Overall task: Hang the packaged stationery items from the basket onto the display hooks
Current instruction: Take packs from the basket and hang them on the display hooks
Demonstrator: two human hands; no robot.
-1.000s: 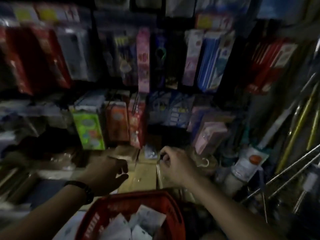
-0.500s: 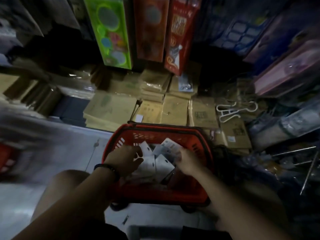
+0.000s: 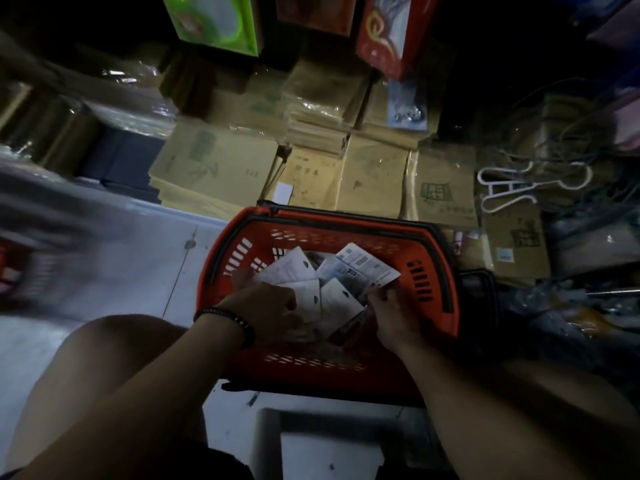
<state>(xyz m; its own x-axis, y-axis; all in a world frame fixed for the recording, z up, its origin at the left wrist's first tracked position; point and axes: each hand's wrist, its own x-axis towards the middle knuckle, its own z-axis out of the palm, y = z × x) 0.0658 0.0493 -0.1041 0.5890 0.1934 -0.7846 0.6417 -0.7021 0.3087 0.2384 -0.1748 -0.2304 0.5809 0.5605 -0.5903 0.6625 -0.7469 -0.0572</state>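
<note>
Head camera looks down at your two hands inside the red basket point(image 3: 313, 370), which sits on the pale floor point(image 3: 138, 258) just in front of your bare knee point(image 3: 114, 348). The packaged stationery items point(image 3: 306, 296) lie in a loose heap of white cards in the basket's middle, overlapping and tilted at different angles.

Your left hand point(image 3: 266, 306), a dark beaded bracelet point(image 3: 227, 315) at its wrist, rests on the left of the heap with its fingers bent down onto the cards; the dim light does not show whether it grips one. Your right hand point(image 3: 391, 318) is at the heap's right side, its fingertips point(image 3: 377, 293) touching the lower edge of a long printed pack point(image 3: 367, 266); you cannot tell whether it pinches that pack.

Beyond the basket lie flat stacks of brown paper-covered books point(image 3: 374, 174), some in clear wrap. A white plastic hanger point(image 3: 505, 190) lies on the stacks to the right. A green box point(image 3: 214, 22) and a red box point(image 3: 384, 32) hang above.
</note>
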